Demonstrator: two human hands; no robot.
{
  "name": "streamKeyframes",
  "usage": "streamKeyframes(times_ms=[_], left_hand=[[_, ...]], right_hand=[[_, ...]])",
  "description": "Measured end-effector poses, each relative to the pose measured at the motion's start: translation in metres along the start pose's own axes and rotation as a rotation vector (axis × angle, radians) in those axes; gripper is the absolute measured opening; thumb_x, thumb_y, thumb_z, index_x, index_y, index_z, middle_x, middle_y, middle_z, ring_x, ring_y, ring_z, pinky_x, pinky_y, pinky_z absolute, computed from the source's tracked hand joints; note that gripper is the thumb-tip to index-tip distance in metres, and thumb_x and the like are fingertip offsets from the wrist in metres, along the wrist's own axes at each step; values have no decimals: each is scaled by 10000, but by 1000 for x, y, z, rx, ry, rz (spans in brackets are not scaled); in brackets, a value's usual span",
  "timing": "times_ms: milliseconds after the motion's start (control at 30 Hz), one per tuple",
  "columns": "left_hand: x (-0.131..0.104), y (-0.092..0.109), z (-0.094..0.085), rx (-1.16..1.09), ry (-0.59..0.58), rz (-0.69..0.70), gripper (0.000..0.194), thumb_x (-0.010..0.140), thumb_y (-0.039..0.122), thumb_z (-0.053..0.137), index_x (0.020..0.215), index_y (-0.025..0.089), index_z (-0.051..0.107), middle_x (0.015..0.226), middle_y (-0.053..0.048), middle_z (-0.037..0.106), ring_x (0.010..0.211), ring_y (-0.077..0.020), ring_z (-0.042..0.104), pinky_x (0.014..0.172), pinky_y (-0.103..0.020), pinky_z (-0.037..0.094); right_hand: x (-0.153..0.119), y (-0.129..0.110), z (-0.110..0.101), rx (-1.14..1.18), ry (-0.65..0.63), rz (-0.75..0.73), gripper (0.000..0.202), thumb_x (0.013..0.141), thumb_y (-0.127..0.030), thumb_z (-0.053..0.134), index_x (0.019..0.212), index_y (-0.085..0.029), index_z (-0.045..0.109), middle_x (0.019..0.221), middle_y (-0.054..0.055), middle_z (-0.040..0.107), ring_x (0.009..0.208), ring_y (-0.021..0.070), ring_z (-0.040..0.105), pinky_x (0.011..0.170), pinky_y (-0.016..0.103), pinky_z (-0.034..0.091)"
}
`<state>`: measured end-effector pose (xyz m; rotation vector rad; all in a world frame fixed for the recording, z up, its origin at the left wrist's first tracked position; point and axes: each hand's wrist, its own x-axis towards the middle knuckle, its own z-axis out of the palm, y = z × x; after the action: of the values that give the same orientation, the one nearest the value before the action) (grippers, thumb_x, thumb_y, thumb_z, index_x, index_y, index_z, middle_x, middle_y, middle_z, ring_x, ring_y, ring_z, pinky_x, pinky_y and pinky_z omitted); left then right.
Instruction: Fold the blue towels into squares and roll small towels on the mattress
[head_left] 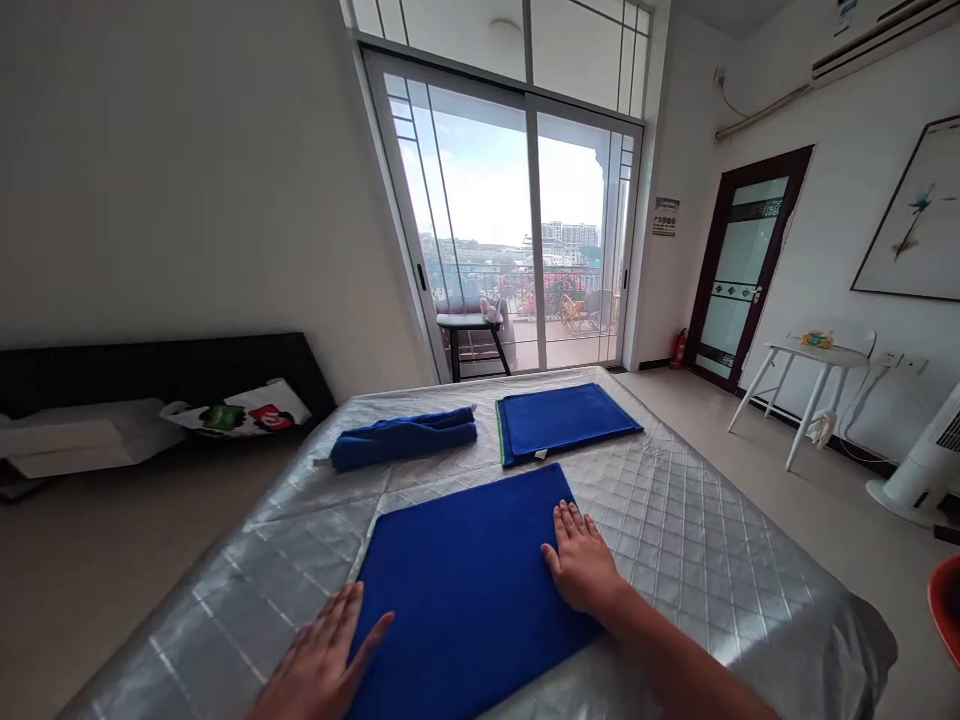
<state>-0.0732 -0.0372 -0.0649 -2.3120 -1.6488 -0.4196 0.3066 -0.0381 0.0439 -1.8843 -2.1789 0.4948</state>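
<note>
A flat blue cloth (465, 590), roughly rectangular, lies on the silver quilted cover (675, 520) close in front of me. My left hand (326, 650) rests at its left edge, fingers spread and thumb over the cloth. On its right edge my right hand (581, 560) lies palm down with the fingers stretched out. Neither hand grips anything. Beyond it, a folded blue cloth with a green edge and a small white tag (566, 420) lies flat at the back right. A loosely bundled blue cloth (405, 438) sits at the back left.
At the far left stands a dark low frame (247, 350) with a printed white bag (244, 412). A black stool (471, 322) is by the sliding glass door. To the right are a white table (817, 350), a white fan unit (919, 460) and part of a red container (946, 600).
</note>
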Motion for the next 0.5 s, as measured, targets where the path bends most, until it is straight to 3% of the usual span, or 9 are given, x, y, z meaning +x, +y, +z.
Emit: streamKeyframes(times_ms=[233,333,500], left_hand=[[-2,20,-7,-2,-62,-29,572,992,412,218,1387,195,570,1485,-144,519,1408,-269,433,1128,-494,385],[-2,22,-11,7,-74,-75,604,999,463,232,1429,154,523,1497,-174,494,1411,-275,430,1127,-489,391],[-10,7,-9,25,-39,87,571,1011,455,197,1378,259,589,1455,-120,556,1371,-268,487,1081,-485,447]], right_hand=[[6,-6,-27,-126,-103,7,659,1016,-402,237,1568,-44,208,1638,130,151,1525,211,91,1231,410,101],[27,-7,-33,-151,-62,-22,650,1017,-395,218,1568,-51,221,1635,127,168,1524,204,107,1226,398,121],[73,-1,-23,-132,20,-22,646,1014,-376,228,1563,-35,228,1631,128,183,1522,198,122,1226,376,123]])
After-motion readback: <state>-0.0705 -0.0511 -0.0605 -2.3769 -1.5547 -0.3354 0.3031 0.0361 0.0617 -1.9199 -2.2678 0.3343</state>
